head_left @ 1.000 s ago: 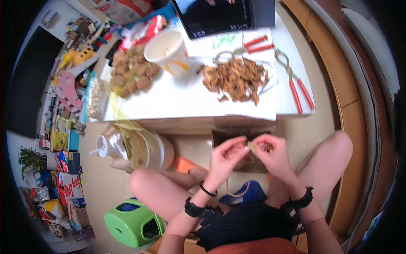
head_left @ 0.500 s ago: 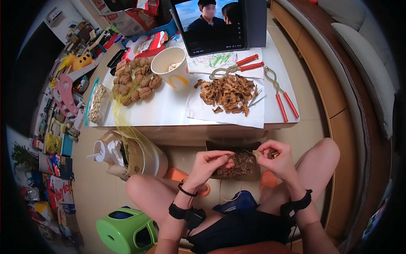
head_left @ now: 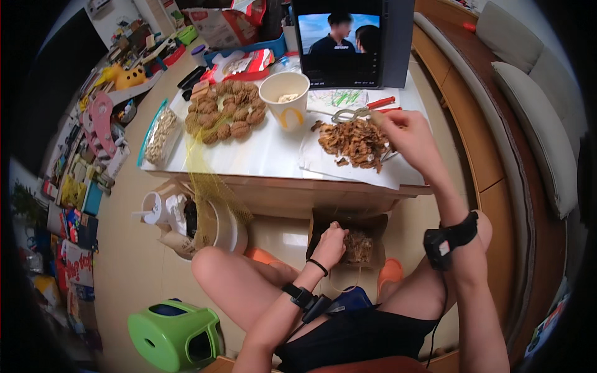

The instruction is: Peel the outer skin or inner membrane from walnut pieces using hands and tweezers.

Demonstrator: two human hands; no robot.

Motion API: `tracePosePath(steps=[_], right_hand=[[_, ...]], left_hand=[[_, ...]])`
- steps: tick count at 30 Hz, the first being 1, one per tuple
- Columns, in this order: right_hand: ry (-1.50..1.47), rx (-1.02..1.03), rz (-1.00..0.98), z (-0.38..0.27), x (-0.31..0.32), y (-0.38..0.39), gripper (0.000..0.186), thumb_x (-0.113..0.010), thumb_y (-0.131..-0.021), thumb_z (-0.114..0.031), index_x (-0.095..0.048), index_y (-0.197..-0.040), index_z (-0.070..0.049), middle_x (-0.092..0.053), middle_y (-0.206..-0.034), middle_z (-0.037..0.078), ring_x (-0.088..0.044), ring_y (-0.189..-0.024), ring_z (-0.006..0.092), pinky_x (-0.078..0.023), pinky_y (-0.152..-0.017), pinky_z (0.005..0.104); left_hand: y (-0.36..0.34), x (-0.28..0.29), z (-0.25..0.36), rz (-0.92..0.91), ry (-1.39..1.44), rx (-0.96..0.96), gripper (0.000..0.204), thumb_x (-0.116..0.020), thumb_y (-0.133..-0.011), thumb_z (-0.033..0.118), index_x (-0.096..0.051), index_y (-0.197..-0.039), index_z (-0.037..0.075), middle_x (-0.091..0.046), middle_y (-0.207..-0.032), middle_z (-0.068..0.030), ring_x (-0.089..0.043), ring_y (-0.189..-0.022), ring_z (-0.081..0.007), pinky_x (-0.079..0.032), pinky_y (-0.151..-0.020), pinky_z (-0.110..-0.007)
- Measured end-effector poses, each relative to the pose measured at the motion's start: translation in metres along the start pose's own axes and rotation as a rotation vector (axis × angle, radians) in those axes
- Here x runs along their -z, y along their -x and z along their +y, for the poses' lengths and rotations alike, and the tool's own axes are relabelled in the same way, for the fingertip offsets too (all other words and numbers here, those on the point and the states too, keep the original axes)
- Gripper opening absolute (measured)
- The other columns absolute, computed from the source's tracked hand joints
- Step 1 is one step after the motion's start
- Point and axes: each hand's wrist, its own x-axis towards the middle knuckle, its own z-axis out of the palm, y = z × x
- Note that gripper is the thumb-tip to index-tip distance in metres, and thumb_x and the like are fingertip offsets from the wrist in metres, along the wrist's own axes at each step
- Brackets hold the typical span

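Observation:
My left hand (head_left: pixel 331 242) has its fingers curled over a dark open box (head_left: pixel 370 258) of shell debris (head_left: pixel 358 247) between my legs; what it holds is hidden. My right hand (head_left: pixel 407 137) is raised over a pile of brown broken pieces (head_left: pixel 346 145) on white paper (head_left: pixel 320 163), its fingers pinched on something small that I cannot make out. Beside the pile are a metal cracker with red handles (head_left: pixel 379 103) and a white paper cup (head_left: pixel 283 112) with pale pieces inside. Whole walnuts (head_left: pixel 233 115) lie to the left with a yellow mesh bag (head_left: pixel 208 186).
A tablet (head_left: pixel 339 68) stands at the back of the white table (head_left: pixel 270 168). A clear bag of pale nuts (head_left: pixel 158 133) lies at its left end. Below are a bin (head_left: pixel 225 239) and a green stool (head_left: pixel 171 329). A sofa (head_left: pixel 535 124) runs along the right.
My right hand has risen from the box up to the brown pile on the table. My left hand has stayed low at the box, shifting slightly, and the two hands are now apart.

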Motion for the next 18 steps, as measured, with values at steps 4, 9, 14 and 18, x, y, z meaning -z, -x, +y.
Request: tracePosePath(steps=[4, 9, 14, 18], right_hand=[[-0.388, -0.251, -0.185, 0.001, 0.026, 0.03, 0.032, -0.046, -0.082, -0.028, -0.056, -0.086, 0.002, -0.054, -0.063, 0.001, -0.047, -0.049, 0.0074, -0.036, -0.045, 0.0205], [-1.064, -0.456, -0.255, 0.026, -0.002, 0.111, 0.027, -0.039, -0.086, -0.018, -0.046, -0.104, 0.002, -0.051, -0.087, 0.008, -0.049, -0.068, 0.0108, -0.039, -0.057, 0.0202], [-0.416, -0.118, -0.01, 0.026, -0.049, 0.147, 0.029, -0.049, -0.083, -0.009, -0.046, -0.11, 0.001, -0.055, -0.097, 0.015, -0.054, -0.09, 0.0212, -0.041, -0.081, 0.0312], [0.153, 0.369, -0.023, 0.019, -0.042, 0.13, 0.028, -0.053, -0.074, -0.004, -0.055, -0.102, -0.002, -0.056, -0.098, 0.014, -0.052, -0.093, 0.0303, -0.038, -0.085, 0.039]], left_hand=[[0.001, 0.003, 0.01, -0.145, -0.073, -0.016, 0.022, -0.045, -0.071, -0.003, -0.054, -0.091, -0.007, -0.049, -0.096, -0.0242, -0.05, -0.087, -0.0375, -0.043, -0.076, -0.041], [-0.001, 0.036, 0.058, -0.094, 0.652, 0.063, 0.026, -0.045, -0.084, 0.01, -0.051, -0.105, -0.004, -0.055, -0.093, -0.0147, -0.053, -0.09, -0.0252, -0.044, -0.08, -0.03], [0.005, 0.059, 0.085, -0.303, 1.657, 0.473, 0.031, -0.038, -0.091, 0.02, -0.045, -0.111, -0.003, -0.055, -0.096, -0.0066, -0.051, -0.097, -0.0119, -0.042, -0.083, -0.023], [-0.001, 0.054, 0.088, -0.185, 1.75, 0.463, 0.031, -0.039, -0.091, 0.02, -0.045, -0.112, -0.003, -0.055, -0.092, -0.0062, -0.053, -0.087, -0.0118, -0.045, -0.078, -0.024]])
